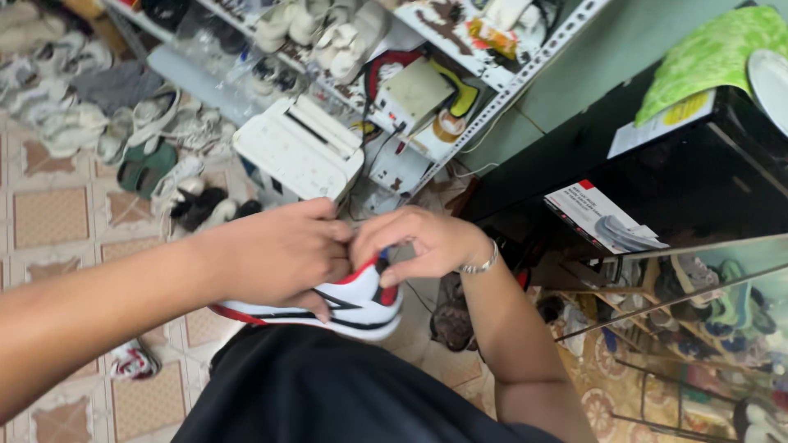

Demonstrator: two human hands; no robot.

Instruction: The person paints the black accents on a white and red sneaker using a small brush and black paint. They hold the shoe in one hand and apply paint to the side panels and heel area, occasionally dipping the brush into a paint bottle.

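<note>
1. Sneaker: you hold one, white with red and black trim, above your dark-clothed lap.
2. Your two hands are both on it. Your left hand wraps over the top of the sneaker, fingers curled down the side and clamped on it.
3. Your right hand meets the left one at the upper edge of the sneaker, thumb and fingertips pinched together on the red rim; what exactly they pinch is hidden behind the fingers.
4. One silver bracelet sits on your right wrist.
5. The sneaker's long axis runs roughly level, left to right, with the sole facing down toward your lap. One end pokes out past your right hand and the other trails under your left wrist; which end is the toe you cannot tell.
6. Beyond your grip, one white box-shaped machine stands on the tiled floor, against a metal shelf.
7. Farther beyond your left hand, many loose shoes lie in a pile, too many and too blurred to count.
</note>
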